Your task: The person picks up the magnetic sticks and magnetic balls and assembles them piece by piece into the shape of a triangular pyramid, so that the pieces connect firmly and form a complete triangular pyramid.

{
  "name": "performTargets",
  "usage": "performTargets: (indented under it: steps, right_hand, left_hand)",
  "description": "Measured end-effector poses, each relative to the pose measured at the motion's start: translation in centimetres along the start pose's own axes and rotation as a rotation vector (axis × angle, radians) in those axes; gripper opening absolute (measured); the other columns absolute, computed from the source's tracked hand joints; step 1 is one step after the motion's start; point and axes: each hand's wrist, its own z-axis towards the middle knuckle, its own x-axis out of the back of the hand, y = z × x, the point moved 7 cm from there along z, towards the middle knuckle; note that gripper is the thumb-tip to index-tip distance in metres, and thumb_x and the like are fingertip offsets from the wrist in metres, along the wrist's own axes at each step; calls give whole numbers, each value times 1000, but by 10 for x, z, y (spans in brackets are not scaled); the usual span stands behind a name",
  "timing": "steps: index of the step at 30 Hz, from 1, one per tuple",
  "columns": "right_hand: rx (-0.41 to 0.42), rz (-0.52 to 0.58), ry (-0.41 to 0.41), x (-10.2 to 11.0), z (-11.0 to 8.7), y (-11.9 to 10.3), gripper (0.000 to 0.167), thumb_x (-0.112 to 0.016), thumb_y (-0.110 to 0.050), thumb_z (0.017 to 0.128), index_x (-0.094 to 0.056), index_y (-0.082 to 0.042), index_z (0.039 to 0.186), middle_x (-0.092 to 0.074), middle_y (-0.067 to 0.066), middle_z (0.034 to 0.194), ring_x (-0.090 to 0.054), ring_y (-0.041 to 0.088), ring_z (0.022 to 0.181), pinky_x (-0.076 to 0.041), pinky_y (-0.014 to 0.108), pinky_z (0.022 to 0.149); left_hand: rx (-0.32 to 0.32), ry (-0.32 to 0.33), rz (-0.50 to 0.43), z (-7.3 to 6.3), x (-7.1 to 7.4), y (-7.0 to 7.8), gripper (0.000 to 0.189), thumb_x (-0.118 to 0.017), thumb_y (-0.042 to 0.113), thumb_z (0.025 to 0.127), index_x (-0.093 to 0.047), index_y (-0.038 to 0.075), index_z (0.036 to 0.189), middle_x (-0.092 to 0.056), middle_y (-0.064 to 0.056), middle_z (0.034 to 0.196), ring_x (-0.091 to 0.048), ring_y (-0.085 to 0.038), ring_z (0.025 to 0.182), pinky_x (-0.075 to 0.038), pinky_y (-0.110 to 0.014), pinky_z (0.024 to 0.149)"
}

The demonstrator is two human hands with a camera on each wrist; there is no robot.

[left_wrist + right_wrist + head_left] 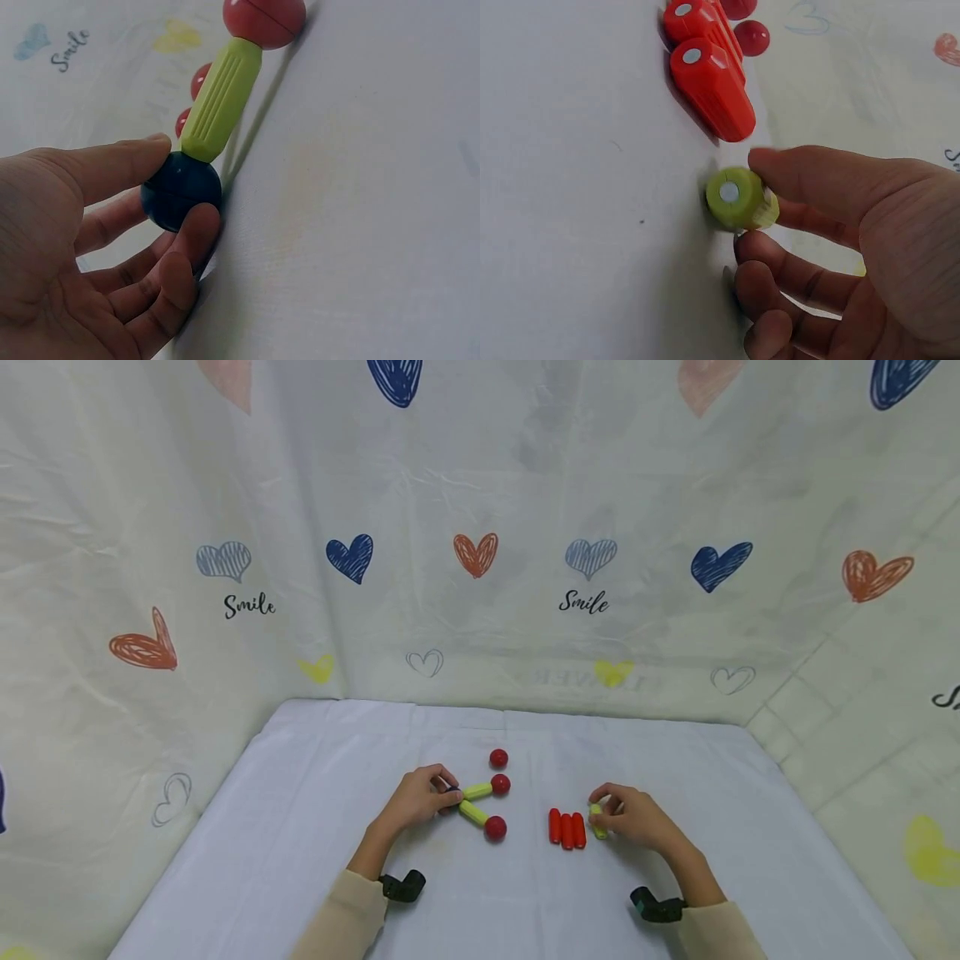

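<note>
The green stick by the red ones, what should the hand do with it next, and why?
Probably lift it and carry it to the blue ball. The right hand already pinches the green stick beside three red sticks. The left hand holds the ball, where two green sticks with red balls already join.

Tabletop (300,827) draped in a pale lavender-white cloth, lightly creased. Three red sticks (567,829) lie side by side at centre right, touching one another, long axes running away from the viewer; from the right wrist view each shows a small white disc on its near end. One loose red ball (498,758) sits alone toward the back of the tabletop. Behind and to both sides hangs a cream curtain (525,485), wrinkled, printed with hearts in navy, orange, pale blue and yellow, and the word "Smile" in black script.
</note>
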Motion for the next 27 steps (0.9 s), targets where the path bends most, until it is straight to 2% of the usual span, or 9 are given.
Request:
performTargets:
  steps: [6,11,15,20,24,27]
  right_hand:
    - [-21,-16,11,0,1,-2,24,-74,-14,90,-68,-11,114,-62,6,90,-55,20,78,-49,32,65]
    - [-19,-13,58,5,5,-5,27,-67,-14,94,-65,-13,120,-65,9,100,-58,21,84,-52,32,67]
    - [21,74,89,7,8,-14,29,-65,-16,97,-64,-13,126,-65,11,106,-61,23,84,-54,32,67]
    - [96,210,70,2,13,-34,29,-65,-14,98,-62,-10,127,-64,13,104,-64,26,78,-57,38,64]
    - [126,251,43,-8,17,-54,30,-65,-14,98,-61,-9,127,-63,13,104,-64,25,78,-58,38,66]
    - [116,273,24,-19,21,-66,30,-66,-15,98,-61,-10,127,-64,11,104,-65,26,79,-58,35,68]
  left_hand:
    - [4,0,1,0,0,-1,20,-78,29,91,-68,17,104,-66,-3,90,-65,-14,71,-47,-29,66]
    - [-3,0,-1,0,-1,-1,20,-78,29,91,-68,17,103,-66,-2,89,-65,-14,71,-48,-30,65]
    - [-8,0,2,0,-1,0,19,-77,29,92,-68,17,103,-67,-2,88,-65,-14,70,-48,-30,66]
    - [-6,-2,5,0,-1,0,19,-77,29,92,-67,17,103,-67,-2,87,-65,-15,70,-48,-31,66]
    - [2,-4,6,0,0,0,19,-77,29,92,-67,18,103,-67,-1,87,-65,-15,71,-48,-30,66]
    - [2,-5,7,0,-1,0,19,-77,29,92,-68,18,103,-66,-2,87,-65,-15,71,-48,-30,66]
